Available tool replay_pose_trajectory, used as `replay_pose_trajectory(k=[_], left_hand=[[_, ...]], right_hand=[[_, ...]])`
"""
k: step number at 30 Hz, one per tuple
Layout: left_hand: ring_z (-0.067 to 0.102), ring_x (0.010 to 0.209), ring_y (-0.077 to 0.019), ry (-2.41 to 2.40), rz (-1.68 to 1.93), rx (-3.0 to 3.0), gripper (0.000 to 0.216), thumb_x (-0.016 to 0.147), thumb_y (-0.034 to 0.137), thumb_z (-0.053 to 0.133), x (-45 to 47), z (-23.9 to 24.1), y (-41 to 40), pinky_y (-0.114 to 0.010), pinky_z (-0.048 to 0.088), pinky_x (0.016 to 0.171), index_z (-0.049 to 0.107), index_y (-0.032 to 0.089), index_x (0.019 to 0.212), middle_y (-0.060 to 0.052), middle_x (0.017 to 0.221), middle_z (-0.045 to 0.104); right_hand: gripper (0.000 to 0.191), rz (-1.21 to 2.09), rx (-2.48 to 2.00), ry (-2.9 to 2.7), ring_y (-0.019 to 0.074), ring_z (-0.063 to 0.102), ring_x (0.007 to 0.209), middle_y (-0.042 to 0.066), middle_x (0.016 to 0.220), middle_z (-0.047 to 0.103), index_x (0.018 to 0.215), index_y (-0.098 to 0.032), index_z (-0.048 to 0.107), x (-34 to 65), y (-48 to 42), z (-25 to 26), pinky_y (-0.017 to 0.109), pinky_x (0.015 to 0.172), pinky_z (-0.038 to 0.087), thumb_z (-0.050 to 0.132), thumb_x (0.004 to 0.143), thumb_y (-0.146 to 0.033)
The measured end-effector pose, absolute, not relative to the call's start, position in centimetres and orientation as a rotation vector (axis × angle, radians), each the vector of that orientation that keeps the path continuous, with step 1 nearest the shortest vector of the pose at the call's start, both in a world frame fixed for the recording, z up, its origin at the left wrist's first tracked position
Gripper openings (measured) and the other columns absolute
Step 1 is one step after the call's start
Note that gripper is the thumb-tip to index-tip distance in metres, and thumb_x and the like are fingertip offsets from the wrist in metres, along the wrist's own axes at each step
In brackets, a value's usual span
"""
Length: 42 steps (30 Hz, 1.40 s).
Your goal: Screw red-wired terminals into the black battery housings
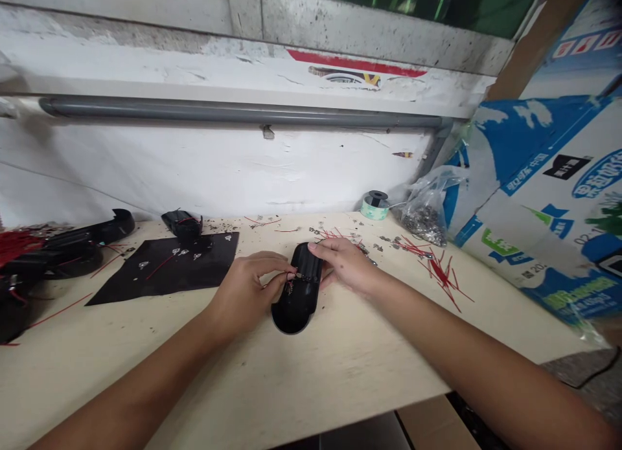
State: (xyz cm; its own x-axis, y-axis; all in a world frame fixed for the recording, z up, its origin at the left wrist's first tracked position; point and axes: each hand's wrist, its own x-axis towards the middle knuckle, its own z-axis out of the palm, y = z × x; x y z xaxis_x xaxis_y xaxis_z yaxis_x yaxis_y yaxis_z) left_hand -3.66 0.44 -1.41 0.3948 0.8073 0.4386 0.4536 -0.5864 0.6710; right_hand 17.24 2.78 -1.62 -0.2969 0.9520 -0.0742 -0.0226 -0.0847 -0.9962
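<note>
A long black plastic housing (297,304) with a rounded near end is held just over the wooden tabletop, in front of me. My right hand (343,263) grips its right side, thumb on the far upper edge and fingers beneath. At the left edge, the thumb and forefinger of my left hand (255,278) are pinched together over the inside of the housing. Something small and metallic seems to sit at those fingertips, too small to name. Small coppery pieces show inside the housing beside them.
A black sheet (170,265) with small metal tabs lies left. More black housings (63,252) and red wires are at far left. Red wires (442,272) scatter on the right, near a bag of metal parts (425,220), a tape roll (374,206) and a blue-white carton (544,210).
</note>
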Motion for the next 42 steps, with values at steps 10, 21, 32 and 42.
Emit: replay_pose_trajectory(k=[10,21,32,42], left_hand=[[0.059,0.078,-0.0157,0.933,0.919,1.999,0.018,0.093,0.03,0.051,-3.42,-1.3,0.25,-0.027,0.051,0.061,0.067,0.02,0.09,-0.007,0.102,0.058],[0.06,0.087,-0.0183,0.895,0.84,2.109,0.016,0.092,0.021,0.048,-3.25,-0.95,-0.26,-0.033,0.051,0.079,0.065,0.021,0.092,-0.005,0.099,0.059],[0.059,0.084,-0.0163,0.936,0.832,2.204,0.016,0.091,0.016,0.05,-3.06,-1.09,-0.42,-0.029,0.048,0.075,0.065,0.021,0.09,-0.003,0.095,0.06],[0.059,0.082,-0.0153,0.995,0.894,2.203,0.014,0.089,0.017,0.054,-3.07,-0.92,-0.41,-0.028,0.047,0.074,0.066,0.02,0.084,-0.002,0.09,0.06]], right_hand=[[0.035,1.485,-1.105,-1.402,0.0194,0.068,0.057,0.007,0.064,0.069,0.07,-0.015,0.061,17.1,2.54,-1.28,0.029,0.049,0.059,0.068,0.086,-0.045],[0.035,1.509,-1.097,-1.509,0.0181,0.069,0.059,0.006,0.068,0.07,0.076,-0.015,0.067,17.3,2.56,-1.56,0.025,0.047,0.056,0.066,0.086,-0.049],[0.035,1.469,-1.127,-1.57,0.0187,0.069,0.059,0.007,0.071,0.072,0.078,-0.016,0.068,17.38,2.68,-2.04,0.026,0.047,0.057,0.065,0.086,-0.051],[0.032,1.517,-1.13,-1.492,0.0169,0.068,0.055,0.005,0.067,0.07,0.075,-0.016,0.067,17.17,2.58,-1.61,0.023,0.044,0.055,0.065,0.088,-0.044]])
